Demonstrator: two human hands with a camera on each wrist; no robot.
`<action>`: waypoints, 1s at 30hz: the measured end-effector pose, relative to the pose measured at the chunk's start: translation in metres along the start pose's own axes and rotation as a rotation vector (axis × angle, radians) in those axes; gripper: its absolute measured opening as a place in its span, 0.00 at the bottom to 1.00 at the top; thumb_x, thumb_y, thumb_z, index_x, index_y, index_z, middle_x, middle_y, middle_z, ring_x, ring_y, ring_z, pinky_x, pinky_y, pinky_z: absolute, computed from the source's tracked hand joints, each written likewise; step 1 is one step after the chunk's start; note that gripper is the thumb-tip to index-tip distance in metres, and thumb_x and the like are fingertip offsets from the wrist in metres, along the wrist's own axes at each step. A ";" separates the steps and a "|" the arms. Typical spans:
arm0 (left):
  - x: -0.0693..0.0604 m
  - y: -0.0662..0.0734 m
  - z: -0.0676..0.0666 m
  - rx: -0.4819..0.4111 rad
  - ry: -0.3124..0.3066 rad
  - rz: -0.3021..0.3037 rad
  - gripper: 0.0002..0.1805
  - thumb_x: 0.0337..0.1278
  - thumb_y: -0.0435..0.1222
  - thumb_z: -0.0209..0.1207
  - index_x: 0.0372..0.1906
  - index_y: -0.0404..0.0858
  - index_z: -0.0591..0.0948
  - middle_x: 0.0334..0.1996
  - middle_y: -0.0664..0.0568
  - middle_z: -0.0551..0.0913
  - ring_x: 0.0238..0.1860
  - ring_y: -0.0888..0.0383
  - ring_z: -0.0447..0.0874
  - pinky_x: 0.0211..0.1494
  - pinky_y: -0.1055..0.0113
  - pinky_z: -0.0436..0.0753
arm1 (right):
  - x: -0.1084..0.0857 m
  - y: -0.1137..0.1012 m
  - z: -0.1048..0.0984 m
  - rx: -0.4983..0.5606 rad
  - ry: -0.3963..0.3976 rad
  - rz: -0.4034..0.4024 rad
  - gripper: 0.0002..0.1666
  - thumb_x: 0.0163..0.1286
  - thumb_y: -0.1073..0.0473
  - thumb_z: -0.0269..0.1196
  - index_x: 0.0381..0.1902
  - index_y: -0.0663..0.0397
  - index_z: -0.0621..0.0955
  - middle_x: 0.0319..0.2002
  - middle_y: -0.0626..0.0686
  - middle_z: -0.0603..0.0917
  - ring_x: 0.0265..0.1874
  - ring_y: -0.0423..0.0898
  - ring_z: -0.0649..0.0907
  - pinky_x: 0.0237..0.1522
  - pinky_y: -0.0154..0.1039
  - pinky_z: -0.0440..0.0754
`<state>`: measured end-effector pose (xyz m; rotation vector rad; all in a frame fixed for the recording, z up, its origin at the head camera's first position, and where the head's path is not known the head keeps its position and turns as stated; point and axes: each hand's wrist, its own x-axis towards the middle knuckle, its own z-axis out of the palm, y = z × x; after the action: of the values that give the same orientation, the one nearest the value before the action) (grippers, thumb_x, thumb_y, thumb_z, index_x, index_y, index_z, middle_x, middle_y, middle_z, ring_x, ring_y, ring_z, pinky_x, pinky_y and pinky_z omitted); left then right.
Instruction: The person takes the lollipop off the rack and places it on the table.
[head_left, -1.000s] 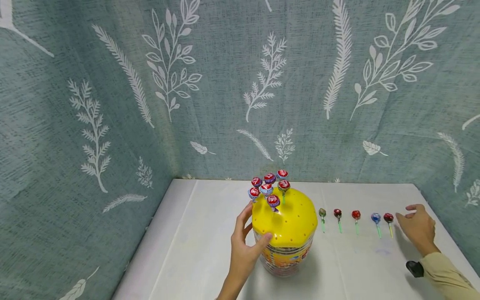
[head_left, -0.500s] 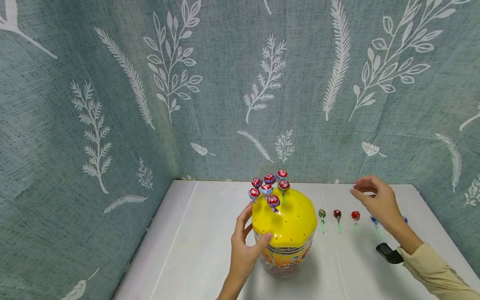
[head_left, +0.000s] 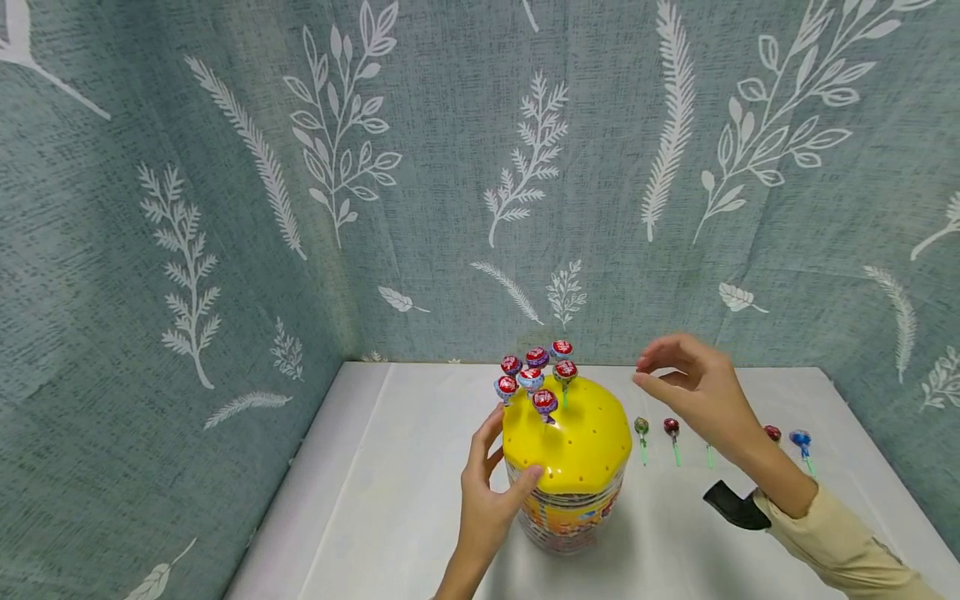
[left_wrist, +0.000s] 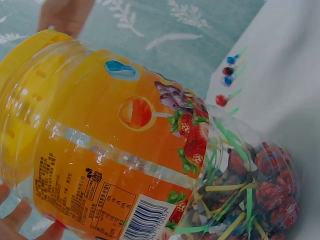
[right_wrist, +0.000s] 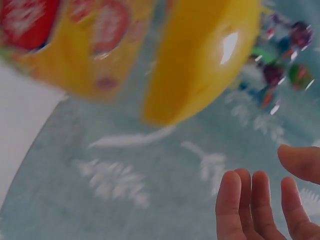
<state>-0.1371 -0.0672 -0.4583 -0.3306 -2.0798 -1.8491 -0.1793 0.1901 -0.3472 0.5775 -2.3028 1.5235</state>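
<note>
A clear candy jar (head_left: 567,525) with a yellow lid (head_left: 592,450) stands upright on the white table. My left hand (head_left: 487,496) grips its left side, with fingers and thumb around the lid's edge. Several lollipops (head_left: 544,402) stick up from holes in the lid's back left part. To the right of the jar, above the table, my right hand (head_left: 697,387) holds nothing; thumb and fingers are apart in the right wrist view. Beneath it runs a row of lollipops, including a green one (head_left: 641,426), a dark red one (head_left: 671,427) and a blue one (head_left: 801,438). My right forearm hides part of this row.
In the left wrist view, the jar's lower part contains several more wrapped lollipops (left_wrist: 272,165). A patterned cloth (head_left: 450,167) hangs behind the white table (head_left: 375,500) and along its sides.
My right hand has moved left from the row's right end toward the jar, uncovering a blue lollipop there. My left hand has stayed on the jar.
</note>
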 end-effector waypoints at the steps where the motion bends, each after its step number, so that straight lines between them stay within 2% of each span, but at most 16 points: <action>1: 0.000 0.000 0.000 0.003 0.000 0.001 0.36 0.53 0.38 0.66 0.67 0.53 0.65 0.66 0.60 0.66 0.65 0.57 0.64 0.61 0.53 0.71 | 0.002 -0.004 0.004 0.014 -0.012 -0.015 0.14 0.60 0.70 0.65 0.44 0.62 0.77 0.38 0.55 0.81 0.37 0.40 0.81 0.39 0.28 0.80; 5: 0.000 0.000 0.000 0.003 0.003 -0.008 0.36 0.53 0.39 0.66 0.67 0.54 0.65 0.66 0.61 0.66 0.65 0.57 0.64 0.62 0.54 0.71 | 0.007 -0.017 0.020 0.054 -0.069 -0.042 0.16 0.59 0.70 0.66 0.45 0.61 0.76 0.38 0.54 0.82 0.38 0.43 0.82 0.40 0.31 0.81; 10: 0.000 -0.001 0.000 -0.005 0.005 -0.020 0.36 0.53 0.39 0.66 0.67 0.54 0.65 0.66 0.60 0.66 0.65 0.58 0.64 0.62 0.54 0.70 | 0.012 -0.026 0.041 0.080 -0.134 -0.009 0.21 0.57 0.69 0.68 0.47 0.56 0.74 0.39 0.52 0.83 0.39 0.45 0.83 0.42 0.36 0.82; 17: 0.000 0.000 0.000 -0.009 0.002 -0.028 0.36 0.53 0.39 0.66 0.67 0.57 0.65 0.65 0.63 0.66 0.65 0.59 0.64 0.62 0.53 0.70 | 0.018 -0.029 0.058 0.092 -0.148 -0.013 0.20 0.57 0.71 0.67 0.46 0.56 0.75 0.40 0.53 0.84 0.38 0.46 0.83 0.42 0.40 0.83; 24: 0.000 -0.001 0.000 -0.007 0.003 -0.019 0.37 0.53 0.39 0.66 0.68 0.54 0.64 0.65 0.60 0.66 0.65 0.57 0.64 0.62 0.53 0.70 | 0.017 -0.036 0.046 0.149 -0.091 -0.101 0.20 0.56 0.75 0.66 0.46 0.60 0.74 0.39 0.55 0.84 0.37 0.46 0.83 0.40 0.36 0.83; 30: 0.001 -0.001 0.000 -0.005 0.005 -0.008 0.36 0.53 0.39 0.66 0.68 0.51 0.65 0.66 0.59 0.66 0.65 0.56 0.64 0.62 0.51 0.70 | 0.003 -0.036 0.026 0.169 -0.053 -0.098 0.21 0.54 0.76 0.66 0.45 0.60 0.75 0.38 0.54 0.84 0.34 0.45 0.83 0.35 0.37 0.84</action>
<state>-0.1379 -0.0672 -0.4587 -0.3195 -2.0770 -1.8578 -0.1656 0.1529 -0.3274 0.7718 -2.1621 1.6846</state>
